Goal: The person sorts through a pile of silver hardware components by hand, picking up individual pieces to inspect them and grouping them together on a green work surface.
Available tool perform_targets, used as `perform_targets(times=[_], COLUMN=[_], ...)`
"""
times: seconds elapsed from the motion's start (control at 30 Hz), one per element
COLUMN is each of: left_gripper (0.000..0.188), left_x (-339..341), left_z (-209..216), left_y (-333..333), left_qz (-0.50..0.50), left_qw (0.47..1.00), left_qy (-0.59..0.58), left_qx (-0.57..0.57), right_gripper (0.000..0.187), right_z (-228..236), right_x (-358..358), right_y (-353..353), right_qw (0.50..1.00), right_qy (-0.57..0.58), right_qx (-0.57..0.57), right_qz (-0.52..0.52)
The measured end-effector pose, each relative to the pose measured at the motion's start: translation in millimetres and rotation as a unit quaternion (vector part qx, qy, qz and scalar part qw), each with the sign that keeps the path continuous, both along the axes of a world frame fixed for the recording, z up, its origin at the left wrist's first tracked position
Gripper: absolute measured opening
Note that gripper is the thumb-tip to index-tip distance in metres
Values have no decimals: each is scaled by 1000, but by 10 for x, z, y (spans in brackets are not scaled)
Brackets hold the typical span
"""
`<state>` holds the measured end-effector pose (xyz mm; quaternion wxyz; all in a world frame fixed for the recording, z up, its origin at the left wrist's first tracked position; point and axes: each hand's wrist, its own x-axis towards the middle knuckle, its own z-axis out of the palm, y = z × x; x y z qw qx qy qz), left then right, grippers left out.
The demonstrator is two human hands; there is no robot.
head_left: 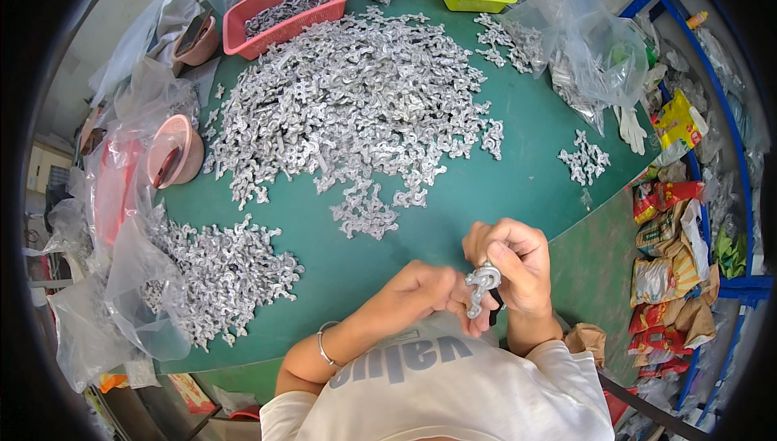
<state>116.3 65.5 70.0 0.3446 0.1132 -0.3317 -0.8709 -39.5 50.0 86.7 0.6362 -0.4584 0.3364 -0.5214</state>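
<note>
Close in front of my body, my right hand (522, 267) pinches a small curved silver-grey metal part (483, 281) between thumb and fingers. My left hand (429, 286) is closed against the part's left side, and fingers curl beneath its lower end. A small black piece (496, 303) shows beside the part; its kind is unclear. A large heap of similar metal parts (356, 93) covers the far middle of the green table (340, 271). Another pile (231, 279) lies at the left, and a small cluster (584, 158) sits at the right.
A pink basket (344, 6) and a yellow-green basket (494, 2) with metal pieces stand at the back. Clear plastic bags (599, 44) lie at the far right, near a white glove (630, 129). At left, a pink bowl (188, 150) stands among bags. A blue rack (745, 286) borders the right.
</note>
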Motion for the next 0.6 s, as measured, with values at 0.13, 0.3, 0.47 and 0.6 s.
perform_targets(times=[0.13, 0.3, 0.47, 0.6], left_gripper=[54, 52, 50, 49], left_x=[6, 7, -9, -21], left_z=[39, -15, -63, -76], left_y=[-34, -29, -16, -12], left_qz=[-62, -73, -71, -66], left_qw=[996, 995, 993, 991], left_qy=[-14, 18, 53, 73], left_qx=[65, 72, 81, 88], right_gripper=[13, 24, 23, 24], right_z=[-59, 9, -6, -3], right_x=[-85, -21, -11, 1], right_y=[-21, -9, -6, -11], right_qw=[998, 999, 999, 999], right_qy=[-25, 17, 2, -6], right_qx=[-26, 21, 23, 25], right_qz=[60, 37, 41, 40])
